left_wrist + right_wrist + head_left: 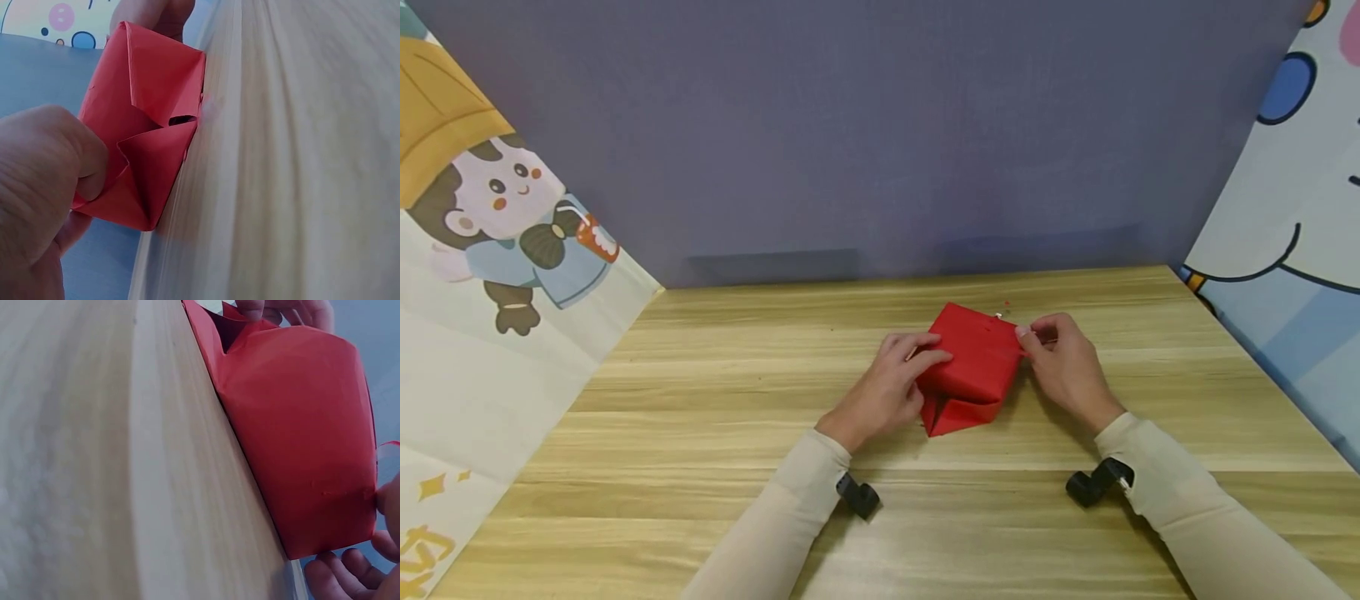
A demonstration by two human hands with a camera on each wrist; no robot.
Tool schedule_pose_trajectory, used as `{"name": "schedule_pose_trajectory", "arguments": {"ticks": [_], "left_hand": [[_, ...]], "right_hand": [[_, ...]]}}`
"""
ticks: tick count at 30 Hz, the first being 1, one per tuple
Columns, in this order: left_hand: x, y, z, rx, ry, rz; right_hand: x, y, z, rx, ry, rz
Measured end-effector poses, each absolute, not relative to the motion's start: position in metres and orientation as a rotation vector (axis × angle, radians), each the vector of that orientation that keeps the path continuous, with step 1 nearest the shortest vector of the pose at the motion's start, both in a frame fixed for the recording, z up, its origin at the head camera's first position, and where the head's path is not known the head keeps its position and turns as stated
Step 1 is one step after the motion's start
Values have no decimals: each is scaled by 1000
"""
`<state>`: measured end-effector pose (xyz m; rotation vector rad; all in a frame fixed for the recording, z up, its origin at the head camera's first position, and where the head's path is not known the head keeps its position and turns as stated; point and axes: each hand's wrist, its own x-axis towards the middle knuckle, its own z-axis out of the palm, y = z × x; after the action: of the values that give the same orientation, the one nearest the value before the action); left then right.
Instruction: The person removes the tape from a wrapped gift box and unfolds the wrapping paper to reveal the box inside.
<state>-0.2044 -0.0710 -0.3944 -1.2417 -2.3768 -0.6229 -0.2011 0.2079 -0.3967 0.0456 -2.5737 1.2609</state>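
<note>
A red folded paper package (973, 354) lies on the wooden table between both hands. Its near end has loose triangular flaps (165, 78) with a dark gap between them. On the left side, my left hand (887, 387) holds the package, fingertips over its top and thumb lower at the flap end. At the far right corner my right hand (1067, 362) pinches the package edge between thumb and curled index finger. A thin, curled red strip (389, 445) shows beside the right thumb; whether the fingers grip it too is hard to tell.
Small bits of debris (998, 316) lie just beyond the package. The wood-grain table (737, 433) ends at a grey-blue panel (880, 142) behind. Cartoon-printed sheets (512, 233) flank it on both sides. A black wrist camera (857, 496) sits on each sleeve.
</note>
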Motion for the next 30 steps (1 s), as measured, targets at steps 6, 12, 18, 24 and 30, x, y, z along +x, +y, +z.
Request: {"name": "schedule_pose_trajectory", "arguments": {"ticks": [6, 12, 18, 24, 30], "left_hand": [[-205, -74, -394, -1287, -2407, -648], [-205, -76, -391, -1319, -2397, -676], [-205, -78, -389, -1333, -2392, -702], [-206, -79, -390, -1336, -2371, -695], [-205, -80, -389, -1344, -2348, -670]], "right_hand": [[-202, 209, -398, 56, -2544, 1251], [-204, 209, -399, 50, -2553, 1267], [-203, 209, -397, 20, -2577, 1382], [-203, 209, -396, 28, -2586, 1385], [-202, 209, -396, 78, -2561, 1380]]}}
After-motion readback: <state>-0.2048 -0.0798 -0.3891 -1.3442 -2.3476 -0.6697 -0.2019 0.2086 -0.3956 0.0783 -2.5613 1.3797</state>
